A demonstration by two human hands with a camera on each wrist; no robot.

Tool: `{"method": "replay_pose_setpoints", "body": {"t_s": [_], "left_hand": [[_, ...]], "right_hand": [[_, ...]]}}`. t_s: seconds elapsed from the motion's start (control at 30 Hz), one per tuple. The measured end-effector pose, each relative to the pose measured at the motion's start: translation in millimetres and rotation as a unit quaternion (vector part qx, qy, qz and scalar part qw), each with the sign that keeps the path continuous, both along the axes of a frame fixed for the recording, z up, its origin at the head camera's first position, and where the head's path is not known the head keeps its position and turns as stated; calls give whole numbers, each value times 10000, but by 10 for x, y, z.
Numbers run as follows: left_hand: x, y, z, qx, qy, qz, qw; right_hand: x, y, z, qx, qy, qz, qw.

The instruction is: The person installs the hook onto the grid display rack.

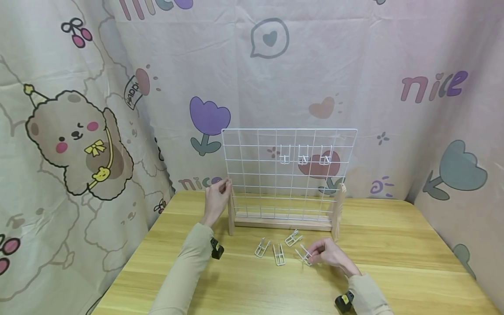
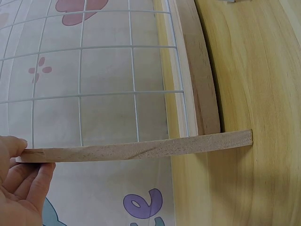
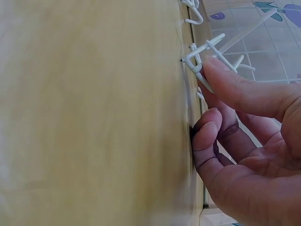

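Observation:
A white wire grid panel (image 1: pixel 291 175) stands upright in a wooden base with a post at each side. My left hand (image 1: pixel 217 199) pinches the top of the left wooden post (image 2: pixel 141 148) between thumb and fingers. In front of the base, my right hand (image 1: pixel 328 253) holds a white wire hook (image 3: pixel 204 47), pinched by thumb and fingers just above the table. To its left lie three similar hooks: one hook (image 1: pixel 262 248), a second hook (image 1: pixel 279 255) and a third hook (image 1: pixel 293 238) nearest the base. Part of the held hook is hidden behind the thumb.
Three white hooks hang in a row on the grid's upper right half, the middle hook (image 1: pixel 302 158) among them. The right wooden post (image 1: pixel 337 210) stands behind the right hand. A printed curtain (image 1: pixel 271 87) surrounds the wooden table (image 1: pixel 393 245) at the back and sides.

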State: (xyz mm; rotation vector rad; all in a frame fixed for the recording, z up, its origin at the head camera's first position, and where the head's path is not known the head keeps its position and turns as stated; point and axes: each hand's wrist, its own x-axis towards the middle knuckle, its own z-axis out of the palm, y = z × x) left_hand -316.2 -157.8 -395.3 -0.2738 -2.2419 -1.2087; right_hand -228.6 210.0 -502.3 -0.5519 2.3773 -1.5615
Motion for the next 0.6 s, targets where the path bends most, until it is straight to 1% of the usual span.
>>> {"method": "replay_pose_setpoints", "body": {"t_s": [0.27, 0.47, 0.6], "left_hand": [[4, -4, -2, 40, -64, -19, 10000], [0, -8, -6, 9, -18, -38, 10000], [-4, -9, -11, 22, -39, -35, 10000]], "right_hand": [[9, 2, 13, 15, 2, -9, 10000], [2, -6, 22, -281, -46, -11, 9996], [-6, 2, 23, -450, 40, 129, 9989]]}}
